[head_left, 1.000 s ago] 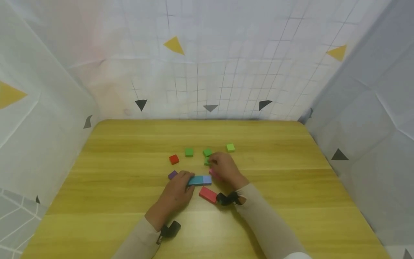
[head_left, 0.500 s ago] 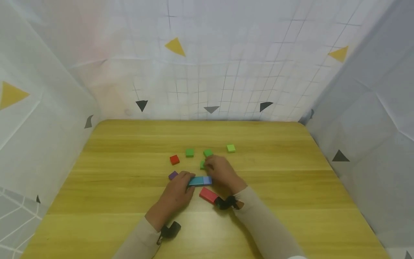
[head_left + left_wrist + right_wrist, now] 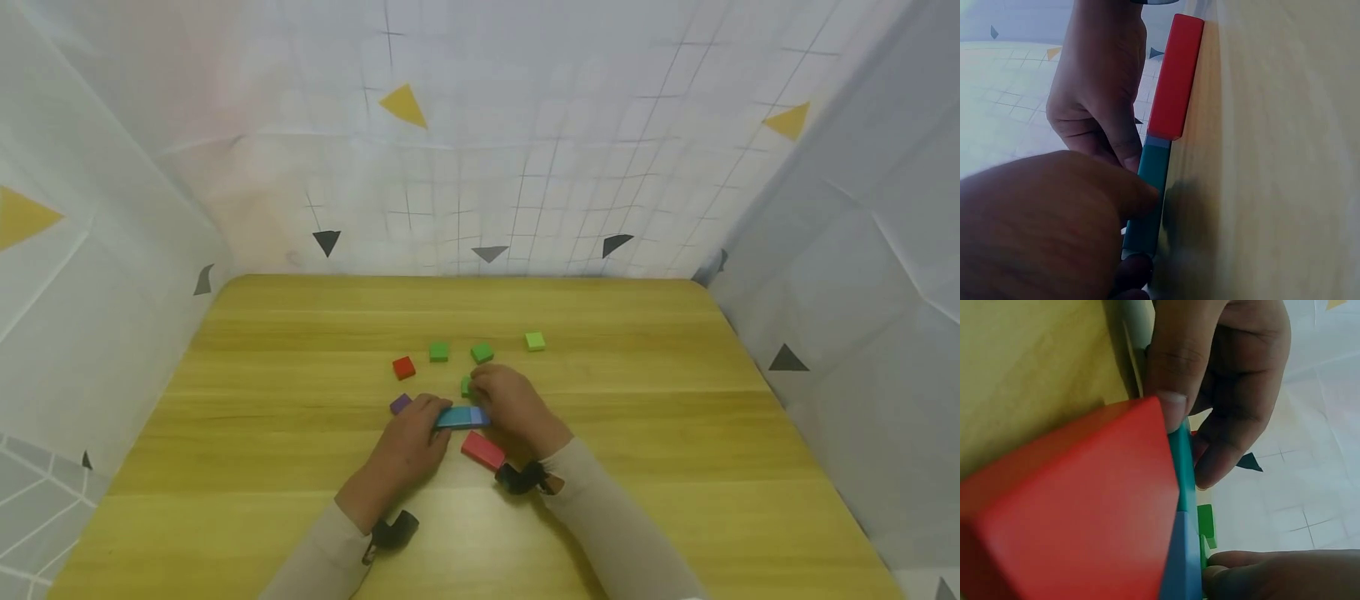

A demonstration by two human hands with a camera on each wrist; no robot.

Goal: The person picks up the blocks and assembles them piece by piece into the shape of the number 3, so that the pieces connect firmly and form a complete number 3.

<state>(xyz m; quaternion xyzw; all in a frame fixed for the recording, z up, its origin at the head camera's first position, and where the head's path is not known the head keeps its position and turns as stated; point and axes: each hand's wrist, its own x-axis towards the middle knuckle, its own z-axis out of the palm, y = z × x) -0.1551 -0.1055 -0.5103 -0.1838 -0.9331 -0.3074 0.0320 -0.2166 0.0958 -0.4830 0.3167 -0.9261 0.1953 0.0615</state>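
On the wooden table, my left hand (image 3: 408, 440) grips a flat teal block (image 3: 453, 417), with the thumb on its near side and the fingers over its far side. A light blue block (image 3: 478, 416) lies end to end with the teal one. My right hand (image 3: 516, 408) is just beyond that end, its curled fingertips pinching a small green block (image 3: 466, 387) at the far side of the row. The hand partly covers this green block. A long red block (image 3: 483, 450) lies slanted in front of the row and looms large in the right wrist view.
Farther back lie a small red block (image 3: 403, 367), two green blocks, one left (image 3: 438, 352) and one middle (image 3: 482, 353), and a lime block (image 3: 534, 341). A purple block (image 3: 401, 403) sits beside my left fingers. White patterned sheets (image 3: 487, 167) enclose the table's back and sides.
My right hand has drawn the small green block left and nearer to the teal row. A pink block seen under that hand earlier is now hidden. My left hand has stayed in place.
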